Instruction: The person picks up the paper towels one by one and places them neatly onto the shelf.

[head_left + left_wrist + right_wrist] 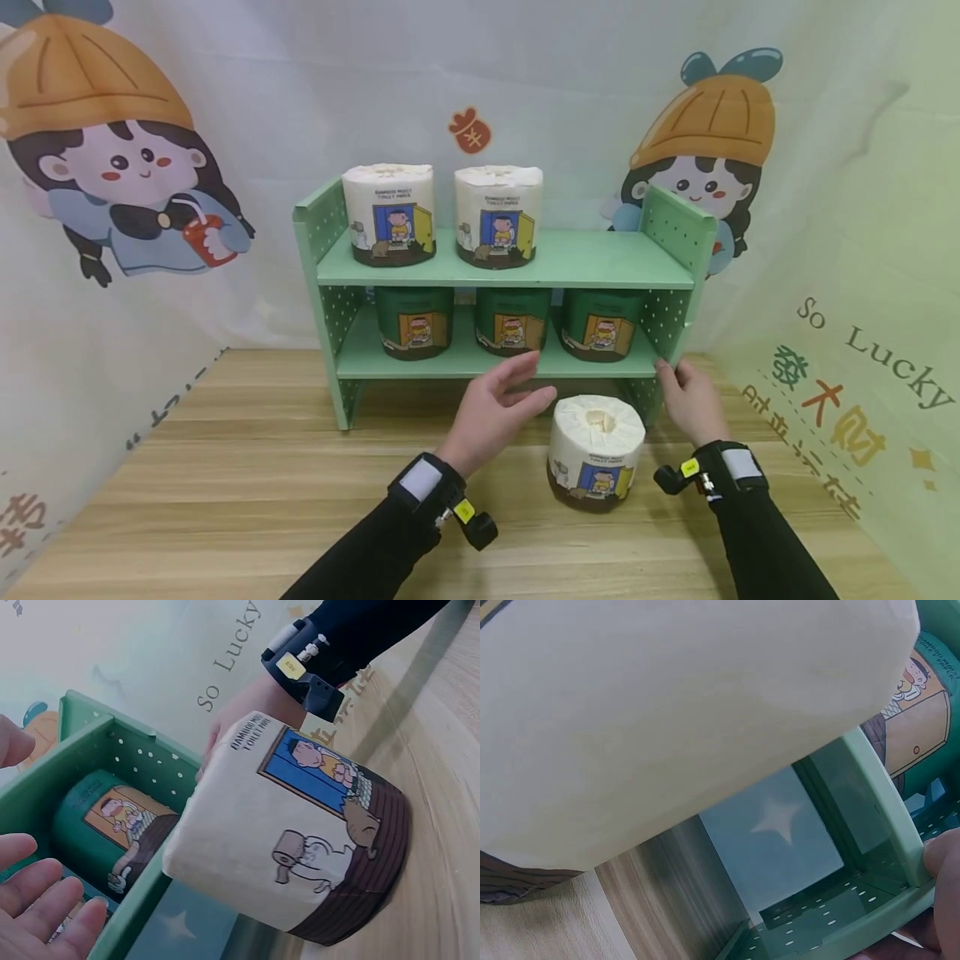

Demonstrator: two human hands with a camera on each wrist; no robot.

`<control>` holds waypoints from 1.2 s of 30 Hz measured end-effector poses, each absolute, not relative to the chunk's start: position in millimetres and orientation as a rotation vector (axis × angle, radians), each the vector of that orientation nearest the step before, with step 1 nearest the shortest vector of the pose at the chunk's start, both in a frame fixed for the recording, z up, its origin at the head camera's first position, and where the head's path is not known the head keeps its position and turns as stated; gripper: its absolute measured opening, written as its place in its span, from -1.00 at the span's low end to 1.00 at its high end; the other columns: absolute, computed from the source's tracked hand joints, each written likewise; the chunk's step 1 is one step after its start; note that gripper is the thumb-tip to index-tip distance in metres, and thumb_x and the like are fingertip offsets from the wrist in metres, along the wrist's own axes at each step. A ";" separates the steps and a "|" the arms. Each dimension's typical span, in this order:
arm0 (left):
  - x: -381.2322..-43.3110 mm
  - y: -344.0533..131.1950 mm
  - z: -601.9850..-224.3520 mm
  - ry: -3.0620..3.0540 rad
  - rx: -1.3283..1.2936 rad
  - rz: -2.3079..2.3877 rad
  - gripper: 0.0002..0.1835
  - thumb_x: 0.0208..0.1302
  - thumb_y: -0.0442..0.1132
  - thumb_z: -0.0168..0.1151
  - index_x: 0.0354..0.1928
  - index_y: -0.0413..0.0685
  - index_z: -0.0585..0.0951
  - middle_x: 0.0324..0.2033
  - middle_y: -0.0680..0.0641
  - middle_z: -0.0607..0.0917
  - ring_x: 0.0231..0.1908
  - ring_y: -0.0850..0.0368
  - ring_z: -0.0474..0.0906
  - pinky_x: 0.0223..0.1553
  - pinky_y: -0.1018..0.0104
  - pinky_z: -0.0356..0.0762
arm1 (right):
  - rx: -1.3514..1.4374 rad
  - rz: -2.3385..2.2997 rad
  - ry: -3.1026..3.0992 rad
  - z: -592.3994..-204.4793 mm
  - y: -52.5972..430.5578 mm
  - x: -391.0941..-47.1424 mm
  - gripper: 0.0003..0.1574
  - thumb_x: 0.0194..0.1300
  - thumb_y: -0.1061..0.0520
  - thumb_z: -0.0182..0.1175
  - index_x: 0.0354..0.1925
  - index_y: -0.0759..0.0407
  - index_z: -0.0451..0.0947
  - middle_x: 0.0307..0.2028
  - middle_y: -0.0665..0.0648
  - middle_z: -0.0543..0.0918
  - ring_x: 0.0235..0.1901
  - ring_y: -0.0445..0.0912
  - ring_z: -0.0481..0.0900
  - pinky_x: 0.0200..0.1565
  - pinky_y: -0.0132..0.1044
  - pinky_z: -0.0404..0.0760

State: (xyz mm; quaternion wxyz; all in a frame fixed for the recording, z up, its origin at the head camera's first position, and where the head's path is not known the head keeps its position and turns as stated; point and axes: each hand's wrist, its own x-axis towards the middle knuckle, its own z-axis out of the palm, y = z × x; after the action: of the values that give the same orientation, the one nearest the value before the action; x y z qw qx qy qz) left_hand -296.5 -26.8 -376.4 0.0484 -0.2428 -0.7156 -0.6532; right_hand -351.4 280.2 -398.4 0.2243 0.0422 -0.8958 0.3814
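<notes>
A white toilet paper roll (596, 454) stands upright on the table in front of a green two-tier shelf (495, 367). To the left of that roll, my left hand (495, 408) is raised with its fingers spread apart, holding nothing. My right hand (692, 402) grips the shelf's right side panel near the lower board; in the right wrist view the thumb (943, 859) lies on the green edge, with fingers partly hidden behind it. Two white rolls, one on the left (390, 217) and one near the middle (498, 218), stand on the top board.
Green-wrapped rolls (414, 323) line the lower board: left, middle (513, 322) and right (602, 325). Behind the shelf hangs a printed cloth (285, 108) with cartoon figures and lettering. Wooden tabletop (225, 483) extends to the left of the shelf.
</notes>
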 end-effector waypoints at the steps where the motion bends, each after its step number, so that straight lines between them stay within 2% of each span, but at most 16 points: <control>1: -296.7 -26.5 -377.9 -2.184 -0.728 -2.001 -0.38 0.31 -0.02 0.36 0.37 0.15 0.42 0.28 -0.08 0.45 0.05 0.09 0.52 0.03 0.12 0.58 | 0.115 1.052 -2.474 -398.3 280.1 -351.3 -0.42 0.63 -0.09 -0.17 0.13 0.35 0.51 -0.22 0.38 0.63 -0.33 0.11 0.50 -0.44 -0.18 0.42; 10: -299.0 -19.4 -393.2 -2.163 -0.738 -2.061 -0.32 0.33 -0.15 0.35 0.43 -0.01 0.31 0.33 -0.11 0.38 0.14 -0.03 0.44 0.12 -0.04 0.48 | 0.120 1.067 -2.462 -398.8 280.4 -351.2 -0.44 0.62 -0.09 -0.16 0.07 0.35 0.52 -0.45 0.28 0.54 -0.52 0.05 0.41 -0.58 -0.21 0.36; 17: -296.0 -10.1 -411.1 -2.334 -0.695 -1.954 -0.06 0.16 0.03 0.47 0.50 0.09 0.17 0.40 -0.02 0.25 0.29 0.02 0.22 0.26 -0.06 0.30 | 0.108 1.056 -2.470 -400.5 280.3 -351.4 -0.43 0.62 -0.08 -0.15 0.13 0.36 0.51 -0.31 0.33 0.62 -0.38 0.10 0.49 -0.48 -0.19 0.42; 23: -293.3 -0.4 -421.7 -2.450 -0.635 -1.966 0.14 0.03 0.14 0.54 0.54 0.16 0.03 0.45 -0.10 0.11 0.34 -0.09 0.10 0.29 -0.13 0.20 | 0.111 1.057 -2.468 -398.1 279.4 -351.3 -0.43 0.62 -0.08 -0.15 0.15 0.36 0.50 -0.30 0.33 0.61 -0.37 0.11 0.48 -0.49 -0.19 0.40; 29: -289.8 5.6 -428.6 -2.518 -0.677 -1.939 0.18 0.00 0.13 0.56 0.55 0.12 0.00 0.43 -0.04 0.16 0.32 -0.01 0.15 0.26 -0.18 0.23 | 0.125 1.060 -2.472 -396.9 279.4 -350.6 -0.43 0.63 -0.07 -0.16 0.15 0.37 0.49 -0.37 0.33 0.58 -0.40 0.10 0.47 -0.50 -0.19 0.39; 36: -288.8 7.5 -432.3 -2.510 -0.742 -1.969 0.22 0.00 0.00 0.60 0.56 0.08 -0.05 0.40 0.07 0.23 0.31 0.12 0.15 0.32 -0.16 0.12 | 0.114 1.060 -2.476 -398.9 280.0 -351.3 -0.41 0.63 -0.09 -0.17 0.18 0.36 0.48 -0.28 0.37 0.61 -0.37 0.11 0.50 -0.48 -0.19 0.43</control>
State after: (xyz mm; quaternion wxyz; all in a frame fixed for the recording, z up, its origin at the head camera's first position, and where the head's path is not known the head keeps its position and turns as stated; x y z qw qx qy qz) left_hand -288.8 7.5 -432.3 -0.0666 -0.2261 -0.7647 -0.5998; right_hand -351.3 280.0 -398.9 0.2210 0.0414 -0.8957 0.3836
